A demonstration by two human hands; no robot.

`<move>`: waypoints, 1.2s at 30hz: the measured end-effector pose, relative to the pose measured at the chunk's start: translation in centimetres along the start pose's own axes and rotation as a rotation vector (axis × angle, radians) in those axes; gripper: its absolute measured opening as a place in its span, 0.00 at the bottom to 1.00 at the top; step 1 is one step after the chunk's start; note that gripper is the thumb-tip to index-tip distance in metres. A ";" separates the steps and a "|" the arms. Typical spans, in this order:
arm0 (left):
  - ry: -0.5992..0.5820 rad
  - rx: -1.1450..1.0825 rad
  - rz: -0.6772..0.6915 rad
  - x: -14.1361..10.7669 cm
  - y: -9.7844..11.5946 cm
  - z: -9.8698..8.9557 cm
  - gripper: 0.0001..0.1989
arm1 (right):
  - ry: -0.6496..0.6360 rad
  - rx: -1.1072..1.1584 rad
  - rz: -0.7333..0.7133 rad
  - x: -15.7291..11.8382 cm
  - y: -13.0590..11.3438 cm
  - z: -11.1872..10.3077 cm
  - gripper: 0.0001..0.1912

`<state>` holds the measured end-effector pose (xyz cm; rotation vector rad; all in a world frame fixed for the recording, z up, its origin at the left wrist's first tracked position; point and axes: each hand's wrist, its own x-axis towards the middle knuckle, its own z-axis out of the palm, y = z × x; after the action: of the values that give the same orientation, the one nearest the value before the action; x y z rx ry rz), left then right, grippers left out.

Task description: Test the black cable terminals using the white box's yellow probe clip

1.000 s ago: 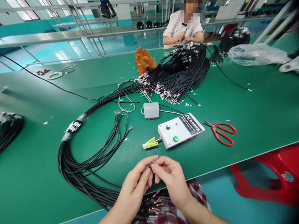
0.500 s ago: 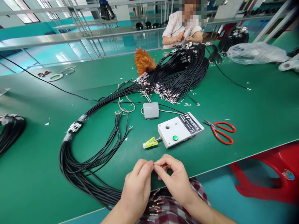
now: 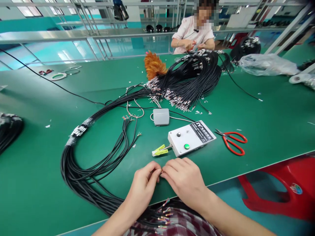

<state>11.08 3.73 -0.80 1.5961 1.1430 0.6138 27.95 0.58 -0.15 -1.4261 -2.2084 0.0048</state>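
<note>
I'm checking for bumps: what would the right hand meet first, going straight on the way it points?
Probably the left hand, just ahead of the right hand; any gap is hard to judge.

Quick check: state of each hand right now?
Left hand: closed, fingertips pinching what looks like a thin wire tip, mostly hidden.
Right hand: closed, fingertips pinched at the same wire tip.

Left hand [image 3: 144, 183] and right hand [image 3: 185, 180] meet at the fingertips, pinching a mostly hidden wire end [image 3: 161, 171] near the table [image 3: 265, 131] edge. White control box [image 3: 182, 141] just ahead, yellow clip [image 3: 161, 150] on its shaft, red-handled nippers [image 3: 235, 142] to its right. Black cable bundle [image 3: 69, 165] curves along the left; co-worker [image 3: 183, 31] sits behind the big cable pile [image 3: 204, 78].
</note>
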 end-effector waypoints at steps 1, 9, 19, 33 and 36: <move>0.001 0.035 0.023 0.0 0.1 -0.2 0.12 | -0.025 -0.027 -0.059 0.5 0.1 -0.1 0.11; 0.114 0.011 -0.018 1.3 0.0 -2.8 0.11 | -0.125 -0.186 -0.106 5.1 3.0 -1.0 0.10; 0.152 -0.053 -0.039 3.0 -0.9 -2.9 0.11 | -0.359 -0.224 -0.088 7.7 3.6 -0.2 0.07; 0.191 0.070 -0.041 4.1 -0.6 -2.3 0.10 | -0.305 -0.256 -0.088 7.6 3.3 -0.1 0.08; 0.189 0.086 -0.045 4.1 -0.6 -2.3 0.10 | -0.243 -0.212 -0.095 6.9 3.5 -0.9 0.10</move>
<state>10.69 8.41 -1.19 1.6056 1.3576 0.7058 29.05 7.84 2.53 -1.4978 -2.5374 -0.0966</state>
